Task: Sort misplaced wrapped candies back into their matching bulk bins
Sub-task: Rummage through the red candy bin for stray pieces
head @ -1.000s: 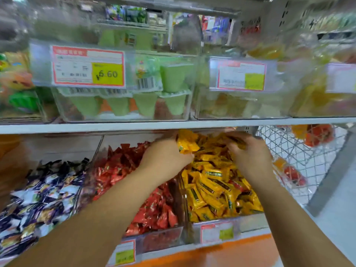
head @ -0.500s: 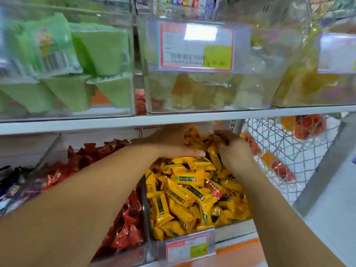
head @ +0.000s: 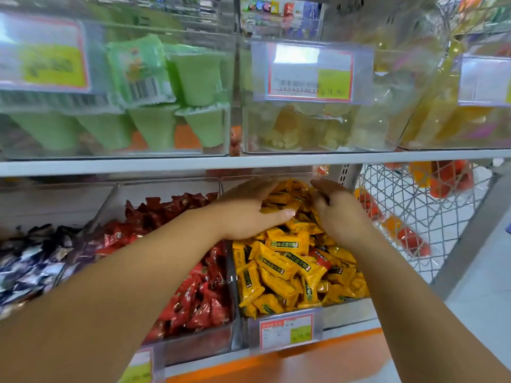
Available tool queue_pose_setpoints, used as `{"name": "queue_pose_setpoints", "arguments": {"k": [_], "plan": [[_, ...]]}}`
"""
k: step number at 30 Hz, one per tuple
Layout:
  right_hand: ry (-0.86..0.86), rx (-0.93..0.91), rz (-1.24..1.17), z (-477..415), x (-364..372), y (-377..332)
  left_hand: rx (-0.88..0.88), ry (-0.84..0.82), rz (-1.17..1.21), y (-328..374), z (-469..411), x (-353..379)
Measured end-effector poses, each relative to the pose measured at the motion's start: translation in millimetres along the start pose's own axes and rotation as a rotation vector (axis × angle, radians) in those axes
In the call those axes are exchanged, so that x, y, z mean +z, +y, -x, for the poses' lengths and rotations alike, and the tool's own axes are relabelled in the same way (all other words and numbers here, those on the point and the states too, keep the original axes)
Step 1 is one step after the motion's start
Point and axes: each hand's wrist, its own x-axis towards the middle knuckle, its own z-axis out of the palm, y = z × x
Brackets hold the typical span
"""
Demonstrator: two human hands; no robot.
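My left hand (head: pixel 243 214) lies flat, fingers spread, on the yellow candies (head: pixel 287 261); my right hand (head: pixel 338 214) curls into them, its grip hidden.

lower shelf, left to right: dark-wrapped candy bin (head: pixel 30 261), then the red-wrapper bin (head: pixel 199 294), then the bin of green-labelled candies (head: pixel 287 269) at the right end

both hands: left hand (head: pixel 246 214) and right hand (head: pixel 337 214) sit side by side on the back of that right-end pile, just under the shelf board (head: pixel 249 163)

one stray: a red-wrapped candy (head: pixel 320 258) lies in the right-end bin, in front of the right hand

front edge: price tag (head: pixel 286 330) clipped on that bin's front wall

upper shelf: cup packs (head: pixel 154 111) in the left bin, another tagged bin (head: pixel 309 100) to its right

right of shelf: wire basket (head: pixel 414 217), beside the right-end bin
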Motion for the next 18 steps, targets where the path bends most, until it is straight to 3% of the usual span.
{"name": "queue_pose_setpoints", "arguments": {"k": [5,9,14,18], "plan": [[-0.072,-0.115,0.104,14,11,-52,-0.056,0.106,-0.032,-15,66,-20],[-0.146,-0.324,0.028,39,26,-105,-0.126,0.213,-0.129,-60,132,-31],[-0.567,-0.426,0.056,63,72,-147,-0.303,0.276,-0.135,-115,218,-13],[-0.970,-0.142,0.347,72,120,-155,-0.357,0.255,0.149,-124,244,3]]}}
